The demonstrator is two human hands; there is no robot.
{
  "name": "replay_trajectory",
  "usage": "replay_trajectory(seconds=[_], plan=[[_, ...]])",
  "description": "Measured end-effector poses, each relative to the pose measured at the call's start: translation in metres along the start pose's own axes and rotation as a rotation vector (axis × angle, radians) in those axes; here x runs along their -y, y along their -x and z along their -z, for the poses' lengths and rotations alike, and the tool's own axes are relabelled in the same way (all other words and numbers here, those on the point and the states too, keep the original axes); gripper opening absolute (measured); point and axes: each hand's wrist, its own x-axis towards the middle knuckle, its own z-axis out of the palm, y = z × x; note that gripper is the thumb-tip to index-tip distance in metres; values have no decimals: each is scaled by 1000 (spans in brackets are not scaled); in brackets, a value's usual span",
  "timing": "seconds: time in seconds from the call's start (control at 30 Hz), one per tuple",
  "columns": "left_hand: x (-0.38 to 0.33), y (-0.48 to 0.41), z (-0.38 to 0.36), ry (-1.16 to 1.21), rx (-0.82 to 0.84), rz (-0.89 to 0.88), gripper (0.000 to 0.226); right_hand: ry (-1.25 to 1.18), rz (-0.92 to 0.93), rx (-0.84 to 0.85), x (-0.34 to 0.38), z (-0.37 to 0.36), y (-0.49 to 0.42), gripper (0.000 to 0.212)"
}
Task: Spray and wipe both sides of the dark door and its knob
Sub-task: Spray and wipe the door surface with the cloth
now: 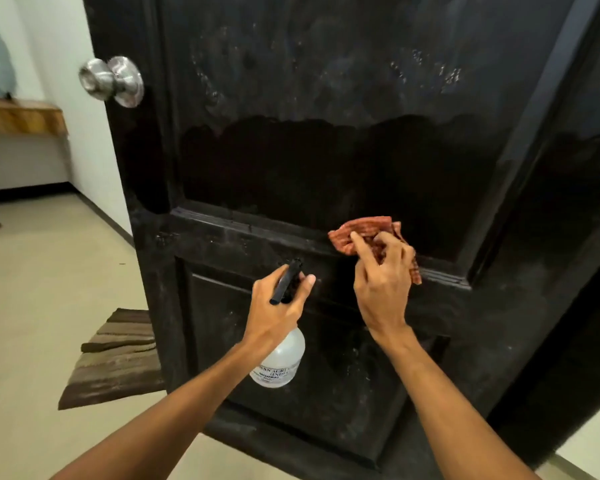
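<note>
Beige floor point(32, 306) and pale wall point(66, 46) left of dark door point(326, 161); striped mat point(118, 355) at door foot. I see left hand point(278, 306) curled round neck of spray bottle point(279, 362), black nozzle poking out above fingers, clear body hanging below palm. Right hand point(381, 282) pinches reddish cloth point(357, 230), fingers bunched together, cloth against moulding rail just beyond fingertips. Panel above fingers shows darker band, pale smears higher. Steel knob point(113, 81) well up-left of both hands, untouched.
</note>
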Motion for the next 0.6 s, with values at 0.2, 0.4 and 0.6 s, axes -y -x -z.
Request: replay_trajectory(seconds=[0.2,0.4,0.6], plan=[[39,-4,42,-28,-48,-39,20,11,175,-2,35,-42,8,42],[49,-23,75,-76,-102,-43,30,9,281,72,76,-70,-2,50],[64,-37,110,-161,-150,-30,31,-3,90,4,96,-88,0,43]])
